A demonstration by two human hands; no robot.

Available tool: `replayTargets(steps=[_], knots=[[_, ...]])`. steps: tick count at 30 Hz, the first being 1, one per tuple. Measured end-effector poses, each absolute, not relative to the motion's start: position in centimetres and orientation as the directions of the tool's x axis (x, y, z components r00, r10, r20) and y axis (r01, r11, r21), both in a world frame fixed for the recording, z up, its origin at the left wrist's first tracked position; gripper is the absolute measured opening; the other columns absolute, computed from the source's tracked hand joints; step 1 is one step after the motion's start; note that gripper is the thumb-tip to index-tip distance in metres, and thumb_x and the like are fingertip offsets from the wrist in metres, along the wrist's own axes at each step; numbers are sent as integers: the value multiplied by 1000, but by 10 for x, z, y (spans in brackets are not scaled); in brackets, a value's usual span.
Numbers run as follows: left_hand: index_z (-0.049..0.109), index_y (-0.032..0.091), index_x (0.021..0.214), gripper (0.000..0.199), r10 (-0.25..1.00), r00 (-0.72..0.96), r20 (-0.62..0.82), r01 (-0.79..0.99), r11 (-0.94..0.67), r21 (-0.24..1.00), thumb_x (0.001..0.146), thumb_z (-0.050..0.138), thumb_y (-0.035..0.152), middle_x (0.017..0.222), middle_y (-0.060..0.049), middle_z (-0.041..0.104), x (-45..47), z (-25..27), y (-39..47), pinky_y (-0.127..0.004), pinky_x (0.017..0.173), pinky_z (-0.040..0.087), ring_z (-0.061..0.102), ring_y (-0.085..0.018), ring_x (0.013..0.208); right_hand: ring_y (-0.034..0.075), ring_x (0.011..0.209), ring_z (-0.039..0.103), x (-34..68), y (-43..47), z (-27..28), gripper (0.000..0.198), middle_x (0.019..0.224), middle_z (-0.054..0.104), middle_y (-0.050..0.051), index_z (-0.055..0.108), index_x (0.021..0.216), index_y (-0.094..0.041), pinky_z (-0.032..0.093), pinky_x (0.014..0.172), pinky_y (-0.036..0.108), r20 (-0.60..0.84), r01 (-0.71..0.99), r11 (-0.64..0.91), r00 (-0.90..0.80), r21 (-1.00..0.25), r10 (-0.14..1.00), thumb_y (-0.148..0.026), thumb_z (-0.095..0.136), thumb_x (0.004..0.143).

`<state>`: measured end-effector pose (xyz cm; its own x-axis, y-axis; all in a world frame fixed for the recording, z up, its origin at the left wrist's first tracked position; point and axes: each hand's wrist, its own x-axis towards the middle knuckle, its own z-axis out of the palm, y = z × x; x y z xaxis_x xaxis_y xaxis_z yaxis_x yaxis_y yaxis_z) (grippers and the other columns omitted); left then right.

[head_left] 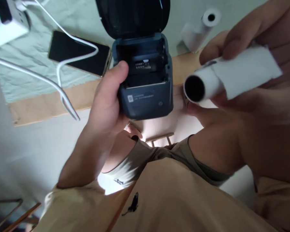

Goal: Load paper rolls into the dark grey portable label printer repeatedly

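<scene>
Right-hand fingers [234, 45] grasp a white roll [234, 74], probably light and easily creased, best held around its body, near the open-lidded dark device [147, 101] gripped in the left hand [108, 96].

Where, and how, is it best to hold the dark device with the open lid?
The dark device is probably best gripped by its boxy body, from the left, as the left hand does, thumb at the rim; this leaves most of the opening clear. The open lid juts from the far edge, so likely makes a poorer hold.
</scene>
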<state>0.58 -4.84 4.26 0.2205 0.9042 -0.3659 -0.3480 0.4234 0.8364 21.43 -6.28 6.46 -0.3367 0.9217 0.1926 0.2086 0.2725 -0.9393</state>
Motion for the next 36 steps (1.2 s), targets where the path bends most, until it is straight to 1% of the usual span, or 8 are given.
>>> replayTargets(steps=[4,9,12,18,23,28,33,36], knots=[[65,17,89,26,963,170,-207,-388,259,885,92,51,39,93,-4,70,19,32,-20,-33,84,58,68,-21,102,10,96,54,210,-47,66,21,100,55,-1,51,96,-22,44,84,29,302,443,348,-172,-826,938,-26,65,81],[66,17,105,34,930,258,-261,-451,355,819,96,45,42,91,-2,72,37,28,1,-33,97,54,65,-20,114,15,96,55,210,-19,64,11,98,60,2,52,93,-22,45,85,34,465,607,485,-206,-629,861,-28,58,86],[66,18,97,31,924,203,-323,-432,380,818,95,48,42,90,0,71,37,23,12,-30,95,54,66,-19,112,16,98,57,210,-1,62,7,95,61,2,50,93,-23,47,87,36,499,640,515,-227,-571,836,-26,55,88],[66,18,89,21,912,92,-400,-408,401,820,90,58,38,82,2,67,24,17,25,-22,81,57,68,-12,92,13,100,59,198,27,59,15,103,62,-1,48,97,-26,49,89,31,440,644,545,-337,-537,832,-20,57,87],[64,21,99,31,878,221,-425,-388,479,788,88,59,49,91,-2,69,12,16,25,-28,86,57,67,-19,106,12,88,61,183,39,57,11,102,63,-1,49,95,-29,49,78,29,386,716,532,-380,-452,840,-21,54,88],[64,22,106,36,888,306,-343,-419,449,789,89,56,53,93,-3,70,2,8,23,-30,85,58,68,-21,105,13,77,61,173,43,58,9,91,66,-3,48,87,-30,47,72,31,374,749,504,-360,-431,855,-22,54,88],[67,23,91,23,925,136,-355,-403,379,833,90,57,44,82,0,66,2,7,10,-21,77,55,68,-14,91,14,76,67,177,37,63,11,83,70,-9,50,80,-29,47,74,34,413,718,494,-308,-489,857,-30,59,87],[66,24,87,24,950,12,-312,-348,296,890,84,64,47,81,1,64,12,10,3,-21,76,54,67,-15,96,13,70,66,184,37,69,17,80,70,-13,53,72,-32,46,66,33,314,729,473,-358,-494,879,-41,65,81]])
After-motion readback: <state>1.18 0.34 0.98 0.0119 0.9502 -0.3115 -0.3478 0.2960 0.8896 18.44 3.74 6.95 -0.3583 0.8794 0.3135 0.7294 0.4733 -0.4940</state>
